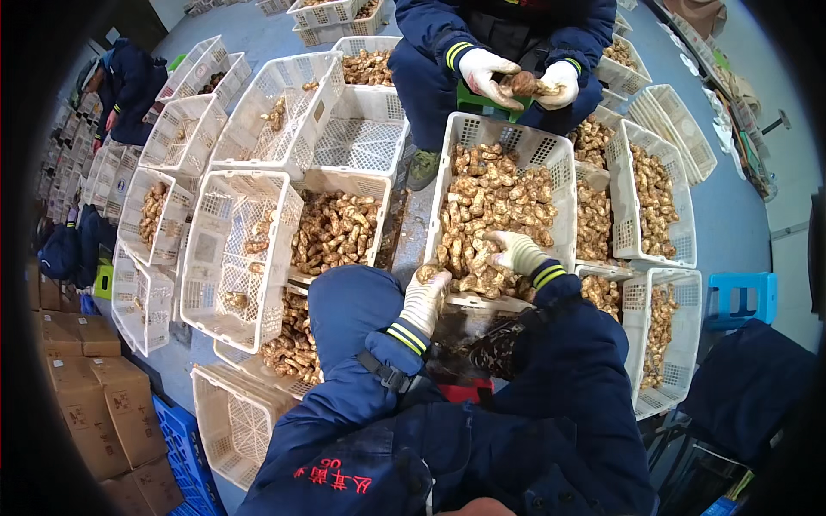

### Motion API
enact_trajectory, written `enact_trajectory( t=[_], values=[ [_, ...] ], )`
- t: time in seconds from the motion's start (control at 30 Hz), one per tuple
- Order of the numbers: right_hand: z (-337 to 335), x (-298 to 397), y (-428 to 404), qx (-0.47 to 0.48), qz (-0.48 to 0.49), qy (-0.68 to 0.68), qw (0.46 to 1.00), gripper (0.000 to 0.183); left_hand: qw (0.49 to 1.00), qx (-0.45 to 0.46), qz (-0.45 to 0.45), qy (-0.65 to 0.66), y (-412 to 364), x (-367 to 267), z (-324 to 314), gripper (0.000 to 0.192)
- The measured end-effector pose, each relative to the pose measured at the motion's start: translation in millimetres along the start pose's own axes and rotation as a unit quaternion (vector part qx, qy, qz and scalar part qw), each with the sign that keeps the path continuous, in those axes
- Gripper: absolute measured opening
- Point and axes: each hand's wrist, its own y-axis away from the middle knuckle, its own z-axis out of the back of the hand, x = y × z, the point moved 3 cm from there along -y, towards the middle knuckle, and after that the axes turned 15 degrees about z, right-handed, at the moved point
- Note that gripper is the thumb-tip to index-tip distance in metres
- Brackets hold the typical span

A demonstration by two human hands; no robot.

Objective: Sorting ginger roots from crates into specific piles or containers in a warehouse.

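Before me stands a white plastic crate (pixel 564 193) with a heap of brown, knobbly mushrooms (pixel 497 193) in it. My left hand (pixel 423 303), in a pale striped glove, is at the crate's near left corner. Its fingers hold a mushroom (pixel 426 273) with a rounded brown top. My right hand (pixel 521 253), gloved the same way, reaches into the near part of the heap with its fingertips against the mushrooms. Whether those fingers grip one cannot be made out.
A co-worker sits opposite, their gloved hands (pixel 490 76) holding a mushroom (pixel 521 84) above the crate's far end. Left are white crates (pixel 293 193), some with few mushrooms. Filled crates (pixel 687 232) and a blue stool (pixel 742 297) stand right. Cardboard boxes (pixel 90 406) are stacked lower left.
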Motion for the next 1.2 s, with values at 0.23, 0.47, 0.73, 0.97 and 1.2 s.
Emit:
enact_trajectory(
  t=[0.23, 0.47, 0.73, 0.97, 1.2],
  values=[
    [13.1, 60.4, 30.1, -0.041, 0.134, -0.254, 0.957, 0.066, 0.991, 0.107, -0.017, -0.080, -1.1, 5.7, -3.3, 0.054],
    [1.2, 80.8, 18.3, -0.097, 0.125, -0.321, 0.934, 0.061, 0.994, 0.100, -0.038, 0.007, 8.4, -4.3, -2.3, 0.052],
    [-41.5, -17.7, 24.9, 0.106, -0.234, 0.261, 0.931, 0.060, 0.998, 0.016, -0.055, -0.010, 10.4, -11.2, -1.8, 0.043],
    [-30.8, -26.3, 25.5, 0.077, -0.294, 0.179, 0.936, 0.069, 0.997, 0.004, -0.071, 0.003, 3.5, -9.1, 2.2, 0.038],
    [-21.9, 26.1, 13.2, -0.057, -0.214, 0.194, 0.956, 0.052, 0.995, -0.041, -0.093, 0.000, 8.3, -10.6, 7.6, 0.042]
  ],
)
